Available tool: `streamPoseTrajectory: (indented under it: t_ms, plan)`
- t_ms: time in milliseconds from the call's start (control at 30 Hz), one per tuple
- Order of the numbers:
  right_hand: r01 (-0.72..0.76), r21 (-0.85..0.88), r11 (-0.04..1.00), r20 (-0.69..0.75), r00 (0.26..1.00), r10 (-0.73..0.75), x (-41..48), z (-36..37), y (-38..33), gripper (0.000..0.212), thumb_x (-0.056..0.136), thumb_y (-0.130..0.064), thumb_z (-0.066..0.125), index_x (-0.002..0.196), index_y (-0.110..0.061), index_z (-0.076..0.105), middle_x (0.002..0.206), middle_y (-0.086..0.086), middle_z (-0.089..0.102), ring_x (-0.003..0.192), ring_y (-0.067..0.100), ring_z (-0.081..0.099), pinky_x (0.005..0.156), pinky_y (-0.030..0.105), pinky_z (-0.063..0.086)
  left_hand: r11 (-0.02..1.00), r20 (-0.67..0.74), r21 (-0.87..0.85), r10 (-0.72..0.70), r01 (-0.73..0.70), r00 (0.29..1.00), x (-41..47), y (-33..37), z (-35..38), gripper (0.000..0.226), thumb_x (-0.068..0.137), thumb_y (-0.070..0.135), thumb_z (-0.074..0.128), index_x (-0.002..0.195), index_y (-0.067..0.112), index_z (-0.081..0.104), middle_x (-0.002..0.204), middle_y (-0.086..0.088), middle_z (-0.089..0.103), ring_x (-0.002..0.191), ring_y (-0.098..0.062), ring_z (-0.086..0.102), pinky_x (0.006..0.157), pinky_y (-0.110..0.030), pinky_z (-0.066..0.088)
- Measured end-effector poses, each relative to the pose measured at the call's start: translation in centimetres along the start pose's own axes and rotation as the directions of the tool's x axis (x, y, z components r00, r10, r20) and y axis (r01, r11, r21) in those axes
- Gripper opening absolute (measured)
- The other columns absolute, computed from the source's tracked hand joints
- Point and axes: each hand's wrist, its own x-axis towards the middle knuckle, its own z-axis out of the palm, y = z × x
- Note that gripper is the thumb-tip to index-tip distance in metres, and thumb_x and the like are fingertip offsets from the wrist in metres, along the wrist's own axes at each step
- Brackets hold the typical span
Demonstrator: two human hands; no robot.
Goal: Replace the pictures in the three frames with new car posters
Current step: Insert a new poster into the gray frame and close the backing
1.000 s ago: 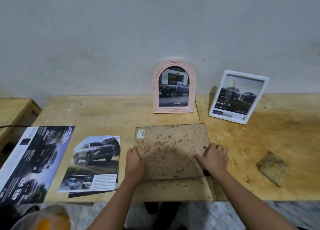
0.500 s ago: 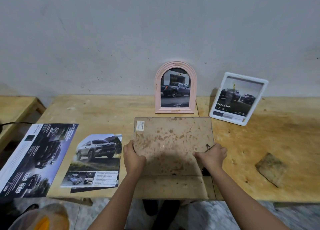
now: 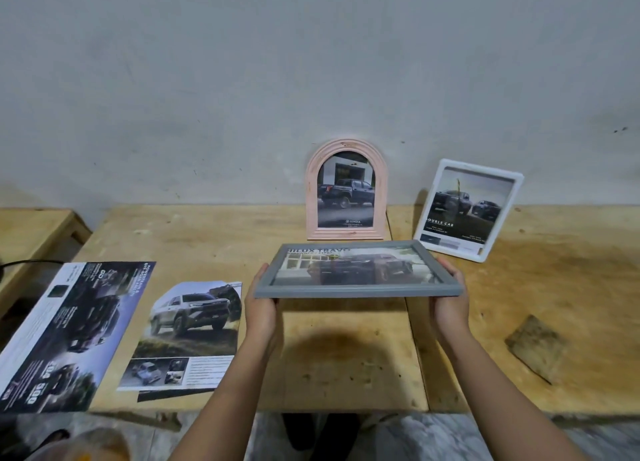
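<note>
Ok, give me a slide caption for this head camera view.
Left hand and right hand hold the grey frame, car poster showing, above the table.

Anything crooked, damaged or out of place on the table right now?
The white rectangular frame stands tilted sideways, unlike the upright pink arched frame beside it. The large dark car poster hangs over the wooden table's left edge. The grey rectangular frame, held by left hand and right hand, looks level.

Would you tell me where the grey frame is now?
Head view, centre: grey frame held above the table between left hand and right hand, before the pink arched frame.
</note>
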Motion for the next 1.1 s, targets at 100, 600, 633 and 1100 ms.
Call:
streamPoseTrajectory:
  t_ms: [100,600,633,1100]
  plan:
    - [-0.191,0.161,0.968,-0.023,0.980,0.197,-0.5,-1.7,0.5,0.028,0.098,-0.010,0.038,0.110,-0.019,0.062,0.087,0.003,0.059,0.054,0.004,0.056,0.043,0.011,0.044,0.936,0.062,-0.287,-0.194,0.204,0.979,0.2,-1.3,-1.7,0.032,0.098,0.013,0.043,0.128,0.006,0.053,0.116,-0.012,0.060,0.092,-0.016,0.065,0.078,-0.025,0.057]
    - [-0.396,-0.127,0.909,-0.081,0.918,0.389,-0.3,-6.8,4.0,0.023,0.090,-0.002,0.053,0.109,0.003,0.063,0.106,0.017,0.065,0.083,0.026,0.062,0.068,0.033,0.053,0.964,-0.006,0.137,-0.228,0.227,0.974,-0.8,-5.4,-5.4,0.031,0.095,0.004,0.040,0.120,0.003,0.058,0.113,-0.015,0.065,0.097,-0.026,0.061,0.078,-0.034,0.051]
    - [-0.373,-0.230,0.899,-0.095,0.928,0.361,-0.3,-6.8,4.0,0.023,0.089,0.000,0.053,0.108,0.002,0.065,0.107,0.016,0.065,0.084,0.025,0.061,0.069,0.033,0.052,0.958,-0.006,0.174,-0.229,0.227,0.973,-0.8,-5.8,-5.4,0.034,0.094,0.001,0.040,0.125,0.004,0.055,0.120,-0.015,0.062,0.102,-0.027,0.060,0.080,-0.035,0.049]
    - [-0.127,-0.667,0.734,-0.202,0.979,-0.013,0.6,-9.8,3.7,0.034,0.089,-0.002,0.051,0.122,-0.005,0.059,0.133,0.010,0.054,0.124,0.026,0.048,0.099,0.032,0.039,0.631,0.002,0.768,0.172,-0.112,0.985,-2.5,-9.0,-3.7,0.041,0.093,-0.006,0.033,0.133,-0.004,0.043,0.138,-0.019,0.038,0.123,-0.034,0.039,0.106,-0.035,0.029]
